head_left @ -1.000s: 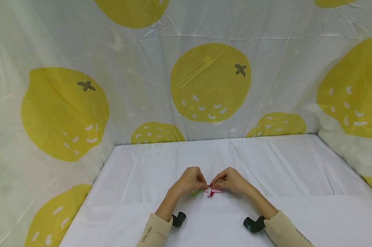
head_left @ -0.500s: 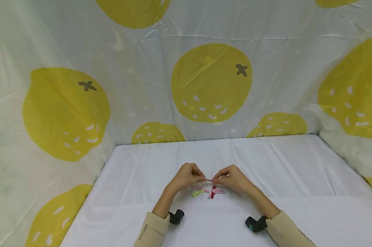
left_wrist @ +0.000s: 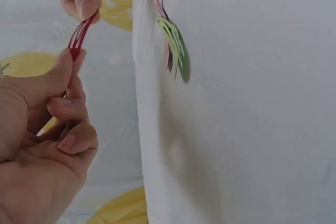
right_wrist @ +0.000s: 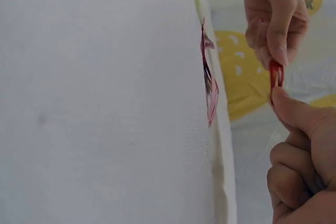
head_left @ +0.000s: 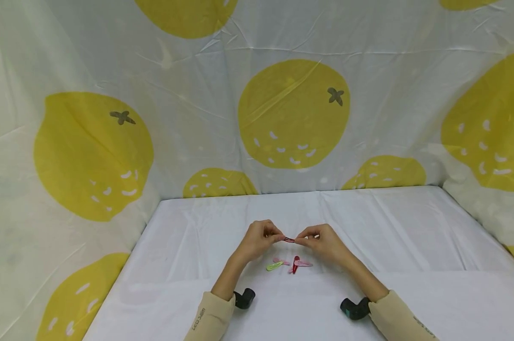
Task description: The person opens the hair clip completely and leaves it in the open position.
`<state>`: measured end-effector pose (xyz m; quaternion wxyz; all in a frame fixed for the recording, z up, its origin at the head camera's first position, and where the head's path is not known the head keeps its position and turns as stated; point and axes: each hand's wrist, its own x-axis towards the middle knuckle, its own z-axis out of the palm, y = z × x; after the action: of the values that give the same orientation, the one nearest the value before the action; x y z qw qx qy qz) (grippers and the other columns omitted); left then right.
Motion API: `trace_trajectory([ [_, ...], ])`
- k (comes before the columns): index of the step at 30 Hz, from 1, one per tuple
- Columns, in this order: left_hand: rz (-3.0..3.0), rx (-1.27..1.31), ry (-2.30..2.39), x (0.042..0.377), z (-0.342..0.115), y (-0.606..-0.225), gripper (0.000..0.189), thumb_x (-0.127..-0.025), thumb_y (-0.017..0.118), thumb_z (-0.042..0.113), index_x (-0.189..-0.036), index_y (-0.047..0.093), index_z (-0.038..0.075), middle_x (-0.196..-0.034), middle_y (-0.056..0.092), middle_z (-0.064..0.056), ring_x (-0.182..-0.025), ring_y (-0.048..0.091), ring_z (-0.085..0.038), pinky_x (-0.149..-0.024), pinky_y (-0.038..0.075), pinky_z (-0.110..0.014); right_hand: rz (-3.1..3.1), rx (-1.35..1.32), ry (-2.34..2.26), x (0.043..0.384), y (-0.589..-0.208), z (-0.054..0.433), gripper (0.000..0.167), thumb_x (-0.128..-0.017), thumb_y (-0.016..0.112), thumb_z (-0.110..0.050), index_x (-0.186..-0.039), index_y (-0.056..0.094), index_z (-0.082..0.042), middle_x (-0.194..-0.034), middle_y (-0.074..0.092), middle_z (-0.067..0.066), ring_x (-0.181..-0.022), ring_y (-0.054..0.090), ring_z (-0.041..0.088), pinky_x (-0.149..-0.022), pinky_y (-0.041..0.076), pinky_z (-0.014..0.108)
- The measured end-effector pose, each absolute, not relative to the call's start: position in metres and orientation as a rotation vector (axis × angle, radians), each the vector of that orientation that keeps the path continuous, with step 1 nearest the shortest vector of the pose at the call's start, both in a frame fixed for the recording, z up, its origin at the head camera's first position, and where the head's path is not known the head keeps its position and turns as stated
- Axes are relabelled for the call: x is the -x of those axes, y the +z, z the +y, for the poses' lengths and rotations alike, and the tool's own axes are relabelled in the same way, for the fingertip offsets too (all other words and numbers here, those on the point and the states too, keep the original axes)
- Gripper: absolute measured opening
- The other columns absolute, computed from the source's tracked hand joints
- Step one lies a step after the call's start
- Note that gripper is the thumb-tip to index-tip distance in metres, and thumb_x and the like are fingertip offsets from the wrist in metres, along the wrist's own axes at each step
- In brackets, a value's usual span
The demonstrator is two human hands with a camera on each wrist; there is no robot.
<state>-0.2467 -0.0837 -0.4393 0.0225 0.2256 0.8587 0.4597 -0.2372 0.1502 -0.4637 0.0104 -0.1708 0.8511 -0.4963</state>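
A dark red snap hair clip (head_left: 289, 240) is stretched between my two hands, raised over the table. My left hand (head_left: 258, 240) pinches one end between thumb and index finger; my right hand (head_left: 322, 242) pinches the other end the same way. The left wrist view shows the slotted middle of the red hair clip (left_wrist: 80, 36) bare between the fingertips. Below the hands, a small group of hair clips lies on the cloth: a lime green clip (head_left: 275, 266), a red clip (head_left: 296, 265) and a pink clip (head_left: 303, 264) crossing it, with other pink pieces beside them.
A white cloth (head_left: 222, 303) covers the table. Behind and at both sides hangs a pale curtain (head_left: 197, 118) printed with big yellow lemons. Black camera mounts (head_left: 245, 298) sit at both wrists, next to beige sleeves (head_left: 214, 317).
Both hands have risen from the clip group and moved away from the body, carrying the red hair clip off the pile. The other clips stay on the cloth, now uncovered.
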Motion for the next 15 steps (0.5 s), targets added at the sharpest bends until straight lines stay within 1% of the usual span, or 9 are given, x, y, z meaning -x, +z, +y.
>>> trace_trajectory([
  [2, 2.652, -0.689, 1.464, 0.2464, -0.0837, -0.4396, 0.009, -0.091, 0.078, 0.011, -0.089, 0.080, 0.002, -0.087, 0.069, -0.009, -0.072, 0.051, -0.010, -0.062, 0.043, -0.018, 2.651, 0.536, -1.566, 0.2369, -0.4623, 0.1497, 0.011, -0.089, 0.082, -0.023, -0.089, 0.082, -0.011, -0.066, 0.054, -0.005, -0.059, 0.041, 0.003, -0.055, 0.034, 0.020],
  [4, 2.655, -0.687, 1.486, 0.2459, -0.0836, -0.4396, 0.009, -0.092, 0.078, 0.010, -0.089, 0.080, 0.002, -0.087, 0.069, -0.009, -0.072, 0.051, -0.009, -0.062, 0.043, -0.018, 2.651, 0.530, -1.567, 0.2365, -0.4610, 0.1490, 0.013, -0.090, 0.081, -0.023, -0.090, 0.081, -0.009, -0.063, 0.046, -0.005, -0.058, 0.038, 0.003, -0.054, 0.032, 0.020],
  [6, 2.665, -0.689, 1.497, 0.2456, -0.0836, -0.4392, 0.008, -0.092, 0.078, 0.009, -0.088, 0.080, 0.003, -0.086, 0.069, -0.008, -0.070, 0.051, -0.008, -0.061, 0.043, -0.018, 2.652, 0.524, -1.568, 0.2360, -0.4595, 0.1482, 0.014, -0.091, 0.080, -0.022, -0.090, 0.080, -0.008, -0.063, 0.043, -0.005, -0.057, 0.037, 0.003, -0.053, 0.031, 0.020],
  [12, 2.687, -0.728, 1.545, 0.2449, -0.0822, -0.4378, 0.008, -0.088, 0.083, 0.012, -0.083, 0.080, 0.006, -0.077, 0.064, -0.006, -0.066, 0.047, -0.007, -0.059, 0.037, -0.018, 2.678, 0.493, -1.591, 0.2350, -0.4567, 0.1461, 0.010, -0.093, 0.078, -0.020, -0.092, 0.078, -0.010, -0.065, 0.048, -0.005, -0.058, 0.039, 0.005, -0.053, 0.031, 0.020],
  [15, 2.691, -0.754, 1.591, 0.2444, -0.0800, -0.4379, 0.009, -0.086, 0.084, 0.009, -0.079, 0.079, 0.006, -0.074, 0.062, -0.006, -0.063, 0.045, -0.006, -0.058, 0.036, -0.018, 2.712, 0.487, -1.606, 0.2345, -0.4569, 0.1440, 0.010, -0.093, 0.078, -0.019, -0.091, 0.077, -0.010, -0.064, 0.046, -0.006, -0.058, 0.038, 0.004, -0.053, 0.031, 0.020],
])
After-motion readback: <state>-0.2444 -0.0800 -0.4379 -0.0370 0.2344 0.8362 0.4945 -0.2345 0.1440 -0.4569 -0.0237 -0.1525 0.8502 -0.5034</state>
